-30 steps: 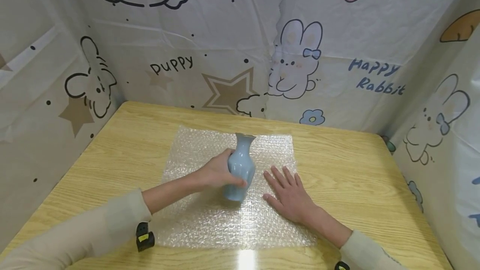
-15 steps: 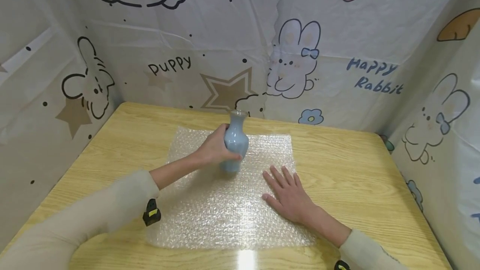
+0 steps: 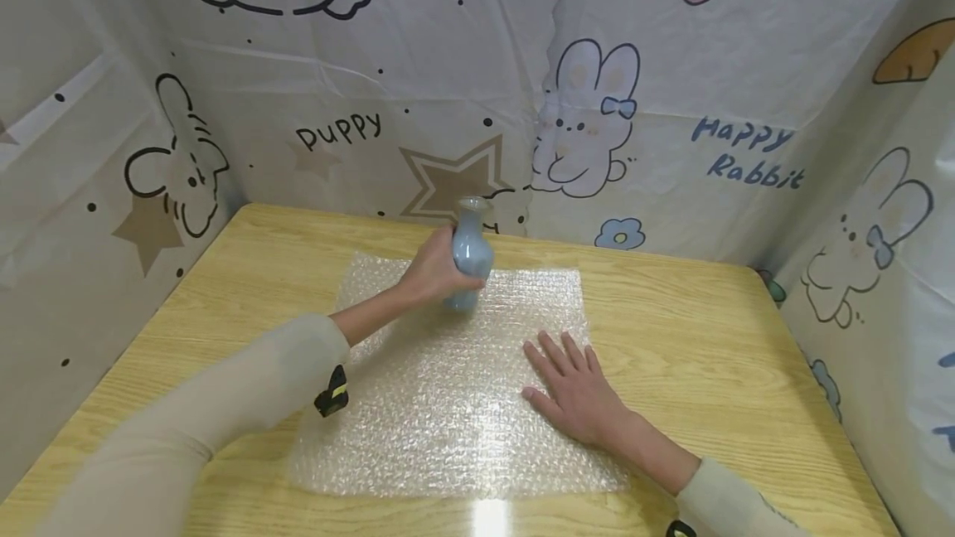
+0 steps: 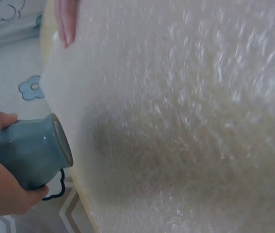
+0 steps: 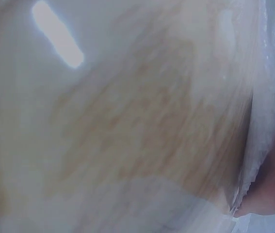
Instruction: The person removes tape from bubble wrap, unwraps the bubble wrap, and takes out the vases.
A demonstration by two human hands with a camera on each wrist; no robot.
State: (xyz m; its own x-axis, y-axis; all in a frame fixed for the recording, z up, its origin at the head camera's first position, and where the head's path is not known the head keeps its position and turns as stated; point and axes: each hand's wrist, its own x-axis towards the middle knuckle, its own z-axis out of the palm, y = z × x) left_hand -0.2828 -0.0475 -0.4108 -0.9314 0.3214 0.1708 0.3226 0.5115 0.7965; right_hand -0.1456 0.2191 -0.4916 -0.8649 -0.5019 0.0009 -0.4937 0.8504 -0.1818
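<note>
My left hand [image 3: 433, 268] grips a pale blue vase [image 3: 472, 255] round its body, over the far part of a bubble wrap sheet [image 3: 433, 413]. The vase's flared mouth points up and away. In the left wrist view the round foot of the vase [image 4: 30, 150] shows, held above the sheet with thumb and fingers on either side. My right hand [image 3: 578, 396] lies flat with spread fingers on the right side of the wrap. The right wrist view has the wrap's edge [image 5: 268, 97] slightly raised off the table, with part of the hand at the right border.
The wrap lies flat on a light wooden table [image 3: 716, 355]. Cloth screens [image 3: 671, 40] with puppy and rabbit drawings stand behind the table and along both sides. A black wrist device [image 3: 332, 392] hangs at the left sleeve.
My left hand has carried the vase away from me, from the middle of the wrap toward its far edge. My right hand has stayed in place.
</note>
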